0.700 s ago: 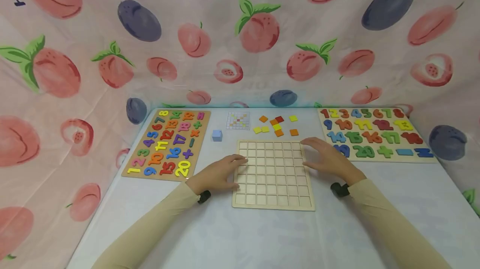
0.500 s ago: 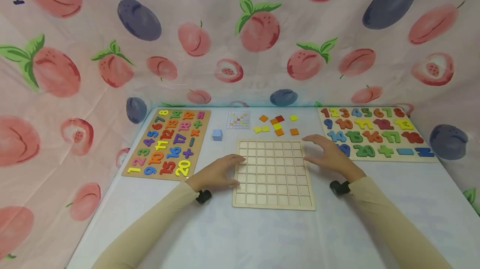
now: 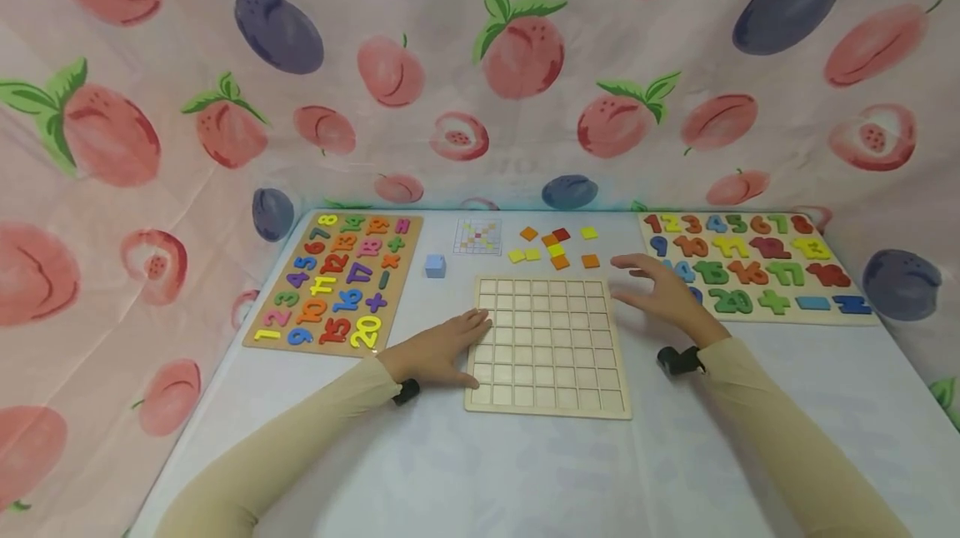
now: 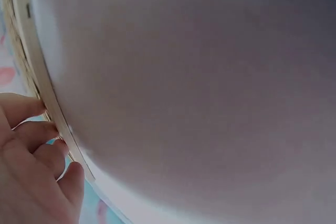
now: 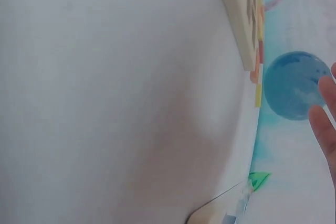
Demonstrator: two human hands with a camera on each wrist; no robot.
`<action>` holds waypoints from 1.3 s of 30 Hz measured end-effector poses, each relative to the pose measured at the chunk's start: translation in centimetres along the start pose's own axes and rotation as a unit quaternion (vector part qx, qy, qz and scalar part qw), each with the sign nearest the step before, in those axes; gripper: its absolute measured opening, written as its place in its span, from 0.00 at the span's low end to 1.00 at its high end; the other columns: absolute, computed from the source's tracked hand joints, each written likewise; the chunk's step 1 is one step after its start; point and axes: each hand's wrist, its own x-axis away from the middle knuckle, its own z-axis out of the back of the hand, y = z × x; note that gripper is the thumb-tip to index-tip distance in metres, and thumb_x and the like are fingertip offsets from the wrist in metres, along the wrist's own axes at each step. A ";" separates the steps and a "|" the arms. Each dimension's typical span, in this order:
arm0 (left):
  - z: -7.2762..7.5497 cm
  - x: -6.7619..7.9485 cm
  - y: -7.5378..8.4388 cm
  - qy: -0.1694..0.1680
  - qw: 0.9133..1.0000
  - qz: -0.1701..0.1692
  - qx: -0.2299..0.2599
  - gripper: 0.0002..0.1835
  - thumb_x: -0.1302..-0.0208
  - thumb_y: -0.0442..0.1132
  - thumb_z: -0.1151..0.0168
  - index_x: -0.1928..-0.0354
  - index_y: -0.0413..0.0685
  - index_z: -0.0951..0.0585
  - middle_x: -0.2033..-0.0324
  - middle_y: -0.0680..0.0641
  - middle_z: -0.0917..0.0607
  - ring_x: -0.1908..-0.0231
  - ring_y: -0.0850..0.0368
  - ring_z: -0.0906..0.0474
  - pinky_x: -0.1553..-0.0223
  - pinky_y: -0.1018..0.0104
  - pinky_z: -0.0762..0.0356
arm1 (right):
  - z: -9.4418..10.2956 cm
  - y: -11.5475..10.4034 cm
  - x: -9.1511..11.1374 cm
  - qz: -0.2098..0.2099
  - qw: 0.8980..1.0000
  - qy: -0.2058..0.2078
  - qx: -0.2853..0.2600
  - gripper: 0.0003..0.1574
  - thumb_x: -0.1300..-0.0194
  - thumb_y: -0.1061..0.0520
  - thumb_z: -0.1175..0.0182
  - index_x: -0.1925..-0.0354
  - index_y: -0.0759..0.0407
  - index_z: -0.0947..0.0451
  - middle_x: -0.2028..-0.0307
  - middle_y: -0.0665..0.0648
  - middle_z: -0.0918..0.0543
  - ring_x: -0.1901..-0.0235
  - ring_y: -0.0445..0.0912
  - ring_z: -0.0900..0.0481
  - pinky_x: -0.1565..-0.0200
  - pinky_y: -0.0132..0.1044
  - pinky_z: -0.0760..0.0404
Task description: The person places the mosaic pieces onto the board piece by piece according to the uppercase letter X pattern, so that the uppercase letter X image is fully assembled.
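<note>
A square wooden board [image 3: 546, 346] with a raised grid of small cells lies flat before me in the head view. My left hand [image 3: 433, 350] rests on its left side, fingers spread over the rim and thumb near the lower left corner. In the left wrist view, fingertips of that hand [image 4: 34, 166] touch the board's edge [image 4: 46, 87]. Just off the board's upper right corner hovers my right hand [image 3: 663, 296], fingers loosely extended and holding nothing. The right wrist view catches only a few of its fingers [image 5: 324, 124], apart from the board [image 5: 239, 22].
Behind the board lie several loose orange, yellow and red square tiles [image 3: 555, 251], a printed pattern card [image 3: 477, 236] and a light blue cube [image 3: 435, 266]. Number puzzle boards stand left [image 3: 397, 288] and right [image 3: 817, 313]. A fruit-print cloth [image 3: 517, 130] hangs behind.
My right hand has lifted away from the board's right edge, slightly up and outward. The left thumb has slid down toward the near corner. The head view has tilted a little.
</note>
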 end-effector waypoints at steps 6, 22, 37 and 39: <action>-0.1 -0.1 0.2 -0.024 0.996 -0.002 -0.084 0.54 0.43 0.68 0.45 0.26 0.47 0.58 0.25 0.47 0.59 0.25 0.53 0.64 0.25 0.59 0.58 | 0.3 0.4 -1.0 0.004 0.998 0.011 -0.055 0.33 0.43 0.59 0.34 0.40 0.65 0.31 0.42 0.66 0.25 0.42 0.58 0.29 0.40 0.53 0.29; -0.3 0.2 0.7 -0.002 0.986 -0.027 -0.167 0.53 0.41 0.71 0.52 0.26 0.43 0.56 0.26 0.44 0.55 0.26 0.51 0.60 0.25 0.59 0.57 | 0.4 1.0 -3.9 -0.017 0.990 0.030 -0.136 0.28 0.42 0.61 0.36 0.43 0.66 0.28 0.44 0.67 0.24 0.43 0.53 0.25 0.40 0.40 0.26; -0.6 0.3 0.7 0.000 0.983 -0.032 -0.182 0.56 0.44 0.75 0.54 0.26 0.43 0.56 0.26 0.44 0.56 0.25 0.51 0.60 0.26 0.59 0.56 | -1.6 -1.5 -7.7 -0.017 0.976 -0.012 -0.218 0.24 0.39 0.67 0.40 0.45 0.75 0.29 0.45 0.76 0.26 0.46 0.57 0.22 0.54 0.22 0.21; -0.7 0.3 0.7 0.002 0.983 -0.030 -0.179 0.56 0.44 0.74 0.53 0.26 0.43 0.55 0.26 0.44 0.55 0.25 0.51 0.60 0.26 0.59 0.56 | -1.8 -1.8 -8.1 -0.025 0.974 -0.023 -0.222 0.24 0.39 0.67 0.41 0.45 0.75 0.29 0.45 0.75 0.26 0.44 0.63 0.26 0.54 0.22 0.21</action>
